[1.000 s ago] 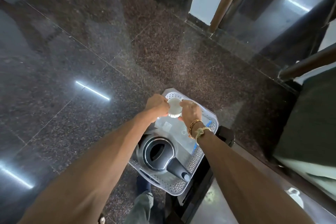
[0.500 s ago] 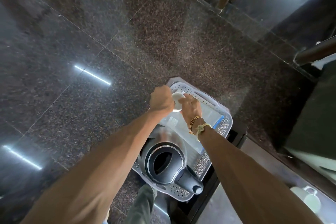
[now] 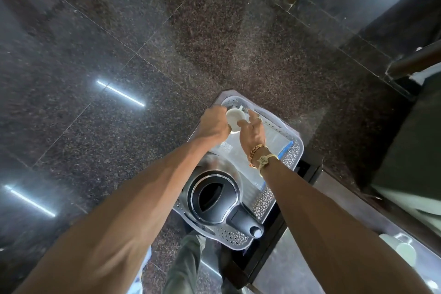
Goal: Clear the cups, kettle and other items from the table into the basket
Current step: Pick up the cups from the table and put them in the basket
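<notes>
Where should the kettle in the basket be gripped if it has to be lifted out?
Grip the black handle, coming from above at the near right. The kettle stands upright at the near end of the basket, and its handle juts toward that corner.

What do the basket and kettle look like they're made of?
The perforated whitish basket looks like matte moulded plastic, given its punched walls. The round kettle seems shiny steel-bodied, with glossy black plastic lid and handle, going by reflections.

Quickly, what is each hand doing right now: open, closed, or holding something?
Left hand: holds the white cup.
Right hand: open, fingers spread, thumb touching the cup.
</notes>
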Demonstrator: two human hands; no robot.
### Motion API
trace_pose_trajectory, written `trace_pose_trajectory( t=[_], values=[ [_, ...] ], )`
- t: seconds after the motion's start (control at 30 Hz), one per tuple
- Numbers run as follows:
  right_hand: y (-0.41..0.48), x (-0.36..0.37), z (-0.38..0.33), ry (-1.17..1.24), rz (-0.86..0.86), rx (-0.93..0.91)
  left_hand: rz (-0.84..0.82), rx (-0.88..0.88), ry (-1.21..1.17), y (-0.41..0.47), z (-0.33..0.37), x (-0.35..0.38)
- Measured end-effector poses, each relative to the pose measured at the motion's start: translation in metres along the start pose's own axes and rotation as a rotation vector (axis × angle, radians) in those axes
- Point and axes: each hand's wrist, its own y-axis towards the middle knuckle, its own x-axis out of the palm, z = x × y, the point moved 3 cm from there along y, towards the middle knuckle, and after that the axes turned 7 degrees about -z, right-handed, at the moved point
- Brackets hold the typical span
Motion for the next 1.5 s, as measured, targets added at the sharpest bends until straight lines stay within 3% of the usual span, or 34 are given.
trace_pose_trajectory(
  t=[0.4, 0.67, 0.83, 1.13, 1.5],
  values=[
    [-0.102, -0.106, 0.009, -0.327, 0.131, -0.262, 0.125, 0.141, -0.013, -0.089, 0.057, -0.032],
    [-0.207, -0.183, 0.038, -0.440, 0.143, -0.405, 0.118, 0.273, -0.071, -0.211, 0.138, 0.010],
    [-0.278, -0.246, 0.065, -0.429, 0.238, -0.479, 0.135, 0.350, -0.078, -0.288, 0.187, 0.046],
    [-0.373, -0.336, 0.114, -0.283, 0.443, -0.451, 0.098, 0.476, -0.089, -0.373, 0.247, 0.094],
    [-0.467, -0.346, 0.237, -0.250, 0.524, -0.336, -0.010, 0.517, -0.132, -0.456, 0.251, 0.189]
  ],
)
